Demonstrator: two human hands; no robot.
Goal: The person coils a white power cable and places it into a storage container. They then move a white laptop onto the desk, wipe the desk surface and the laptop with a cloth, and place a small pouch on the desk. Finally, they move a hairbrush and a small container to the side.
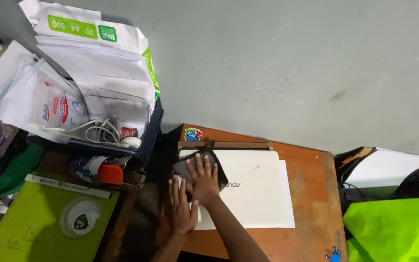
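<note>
Left hand (182,208): flat, fingers spread, at the near-left corner of the closed white laptop (253,194). Right hand (203,178): open palm pressed on the dark folded cloth (190,169) at the laptop's far-left corner. Brown wooden desk (311,204): bare along its right edge. Paper stack (88,73) crowds the left; grey wall (292,63) behind.

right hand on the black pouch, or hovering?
Touching. Head view: the right hand lies flat, fingers spread, on the black pouch, which sits on the white laptop. No gap shows.
</note>
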